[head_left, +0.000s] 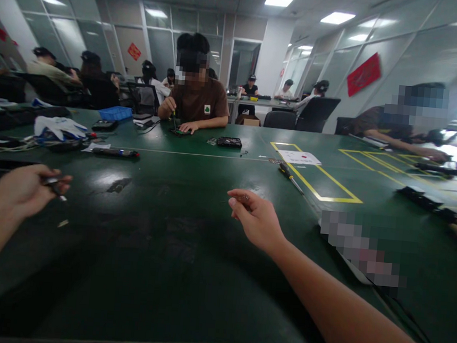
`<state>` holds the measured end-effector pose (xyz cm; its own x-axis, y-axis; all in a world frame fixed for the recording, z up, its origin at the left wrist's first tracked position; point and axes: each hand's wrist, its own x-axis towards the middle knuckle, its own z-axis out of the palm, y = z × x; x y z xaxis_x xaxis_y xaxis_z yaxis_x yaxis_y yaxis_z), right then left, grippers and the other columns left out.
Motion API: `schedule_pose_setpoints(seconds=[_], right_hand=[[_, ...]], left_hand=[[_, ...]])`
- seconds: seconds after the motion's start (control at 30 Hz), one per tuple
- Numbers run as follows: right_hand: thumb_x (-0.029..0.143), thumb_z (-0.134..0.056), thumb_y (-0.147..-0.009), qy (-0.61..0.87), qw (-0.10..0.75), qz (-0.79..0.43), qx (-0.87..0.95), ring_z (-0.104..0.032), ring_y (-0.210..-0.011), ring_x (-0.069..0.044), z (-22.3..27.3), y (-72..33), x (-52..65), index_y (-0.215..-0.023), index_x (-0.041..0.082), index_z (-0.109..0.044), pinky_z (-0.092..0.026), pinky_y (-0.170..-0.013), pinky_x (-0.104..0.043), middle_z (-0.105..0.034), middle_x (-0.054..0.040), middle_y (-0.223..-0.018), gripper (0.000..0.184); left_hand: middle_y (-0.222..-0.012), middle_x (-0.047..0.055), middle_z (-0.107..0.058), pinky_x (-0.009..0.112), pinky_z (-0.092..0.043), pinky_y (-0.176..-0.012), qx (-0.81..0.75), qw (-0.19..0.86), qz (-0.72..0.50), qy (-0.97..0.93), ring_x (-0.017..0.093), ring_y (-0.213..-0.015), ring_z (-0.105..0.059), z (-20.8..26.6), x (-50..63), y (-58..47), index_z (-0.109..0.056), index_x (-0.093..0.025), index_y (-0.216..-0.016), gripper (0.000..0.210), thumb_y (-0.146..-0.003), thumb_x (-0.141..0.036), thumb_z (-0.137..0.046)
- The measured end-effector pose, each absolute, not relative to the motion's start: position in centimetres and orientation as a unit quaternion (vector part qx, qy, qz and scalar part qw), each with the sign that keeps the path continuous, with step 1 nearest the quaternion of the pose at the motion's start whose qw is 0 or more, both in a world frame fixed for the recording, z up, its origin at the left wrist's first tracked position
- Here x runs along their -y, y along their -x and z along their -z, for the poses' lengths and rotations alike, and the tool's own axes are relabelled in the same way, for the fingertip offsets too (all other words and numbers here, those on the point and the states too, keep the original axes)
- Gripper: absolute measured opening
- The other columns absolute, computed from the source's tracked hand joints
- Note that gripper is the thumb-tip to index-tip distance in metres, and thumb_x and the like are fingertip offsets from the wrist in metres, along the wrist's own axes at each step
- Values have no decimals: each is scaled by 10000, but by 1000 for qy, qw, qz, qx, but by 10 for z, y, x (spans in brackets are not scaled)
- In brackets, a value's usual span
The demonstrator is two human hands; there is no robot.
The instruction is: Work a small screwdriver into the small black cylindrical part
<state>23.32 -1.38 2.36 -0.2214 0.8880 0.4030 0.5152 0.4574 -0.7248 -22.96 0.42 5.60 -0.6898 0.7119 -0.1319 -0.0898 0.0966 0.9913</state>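
Note:
On the left, above the green table [130, 285], my left hand [21, 190] is closed, its fingers pinching a small dark piece with a pale tip [56, 189]. Its exact kind is too small to make out. A tiny flat light-coloured piece [63, 224] lies on the table just below those fingers. Near the middle, my right hand [258, 219] hovers with thumb and fingers pressed together. Something small and brownish shows between them, but the fingers mostly hide it. A screwdriver [288, 174] with a black-and-yellow handle lies beyond my right hand.
A pen-shaped dark tool [116, 152], white-and-blue gloves [60, 129] and a blue tray [114, 113] sit at the far left. Across the table a person [202, 100] works with a tool near a black box [229, 142]. Yellow tape outlines [342, 199] and a pixelated slab [349, 257] are rightward.

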Motion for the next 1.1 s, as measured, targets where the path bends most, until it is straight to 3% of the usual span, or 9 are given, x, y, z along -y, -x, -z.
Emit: schedule_pose_setpoints(seconds=[0.03, 0.17, 0.3, 0.4, 0.5, 0.67, 0.87, 1.1], right_hand=[[362, -562, -976, 477, 415, -219, 743, -666, -654, -161, -25, -233, 14, -1144, 215, -709, -482, -642, -292, -693, -3, -731, 267], [437, -574, -972, 501, 446, -186, 718, -570, -586, -147, -27, -235, 14, -1003, 206, -731, -403, -564, -281, -630, 10, -672, 282], [466, -571, -977, 502, 495, -165, 690, -493, -571, -134, -28, -238, 12, -765, 195, -639, -368, -565, -284, -531, 23, -624, 351], [457, -580, -977, 491, 547, -164, 658, -482, -586, -135, -30, -241, 11, -759, 196, -620, -373, -579, -288, -523, 20, -636, 342], [462, -584, -977, 474, 592, -167, 630, -476, -577, -134, -34, -245, 12, -808, 200, -625, -376, -560, -282, -535, 15, -652, 314], [420, -573, -989, 464, 576, -133, 660, -539, -598, -140, -33, -249, 11, -870, 205, -622, -411, -569, -273, -583, 8, -677, 251], [346, -594, -980, 455, 529, -135, 703, -660, -662, -157, -28, -250, 10, -1024, 210, -639, -486, -639, -280, -700, -10, -778, 150], [276, -610, -964, 438, 468, -151, 752, -711, -782, -177, -24, -251, 5, -1008, 208, -639, -528, -734, -287, -727, -27, -866, 85]], left_hand=[[-707, -11, -563, 193, -474, -602, -670, 367, -595, -251, 87, -639, -556, -50, -10, 215, -492, -116, -819, 230, -924, 60, -387], [-852, 1, -635, 225, -489, -608, -579, 513, -527, -353, 116, -689, -623, -29, -24, 121, -515, -158, -1097, 413, -802, 131, -540], [-1012, 74, -689, 282, -537, -742, -479, 568, -524, -415, 155, -827, -679, -8, -28, 20, -638, -140, -1050, 379, -729, 41, -730], [-1055, 71, -720, 338, -519, -931, -412, 543, -533, -501, 184, -958, -686, 10, -30, -36, -686, -161, -1041, 377, -705, -32, -798], [-1111, 65, -737, 393, -487, -1019, -376, 467, -522, -606, 224, -1050, -686, 24, -30, -66, -714, -195, -1104, 398, -738, -57, -781], [-1252, 53, -718, 410, -461, -1091, -403, 321, -521, -680, 237, -1200, -648, 28, -24, -68, -708, -242, -1215, 417, -821, -115, -752], [-1257, 65, -720, 448, -485, -1094, -440, 306, -516, -668, 259, -1196, -661, 31, -28, -54, -707, -236, -1224, 415, -825, -132, -754], [-1305, 72, -699, 460, -452, -1143, -426, 355, -516, -653, 259, -1251, -638, 45, -36, -54, -701, -236, -1252, 410, -848, -189, -752]])
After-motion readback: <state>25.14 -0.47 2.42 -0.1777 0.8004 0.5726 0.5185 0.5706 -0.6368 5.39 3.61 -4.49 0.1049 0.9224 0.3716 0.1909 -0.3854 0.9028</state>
